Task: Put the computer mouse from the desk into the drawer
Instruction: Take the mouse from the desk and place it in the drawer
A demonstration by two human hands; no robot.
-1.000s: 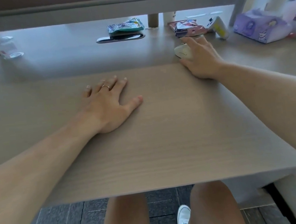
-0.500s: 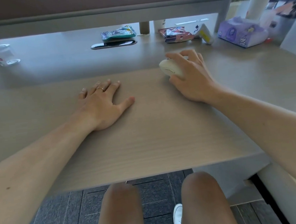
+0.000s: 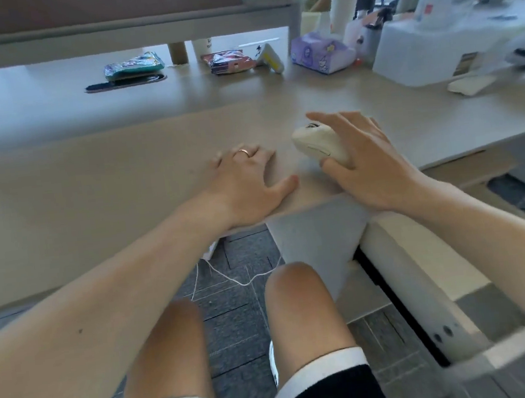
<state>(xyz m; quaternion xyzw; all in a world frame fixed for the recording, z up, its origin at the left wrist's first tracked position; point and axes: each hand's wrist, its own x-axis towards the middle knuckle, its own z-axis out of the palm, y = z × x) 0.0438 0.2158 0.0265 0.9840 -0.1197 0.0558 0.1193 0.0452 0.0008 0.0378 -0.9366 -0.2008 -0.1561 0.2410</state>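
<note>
My right hand [image 3: 370, 158] grips a cream-white computer mouse [image 3: 317, 146], lifted and tilted just above the front part of the wooden desk [image 3: 92, 190]. My left hand [image 3: 248, 184], with a ring on one finger, lies flat on the desk near its front edge, fingers spread, just left of the mouse. A white-and-grey drawer cabinet [image 3: 423, 266] stands below the desk at the right, beside my right knee. I cannot tell whether a drawer is open.
Snack packets [image 3: 134, 66] [image 3: 229, 61], a purple tissue box [image 3: 320, 51], a white tube [image 3: 270, 58] and white boxes [image 3: 417, 53] line the desk's back and right. A raised shelf [image 3: 120, 32] spans the back. My knees and a white cord [image 3: 230, 278] are below.
My right hand has drawn the mouse from the back of the desk toward the front edge and lifted it. My view has swung down and right. My left hand stays flat.
</note>
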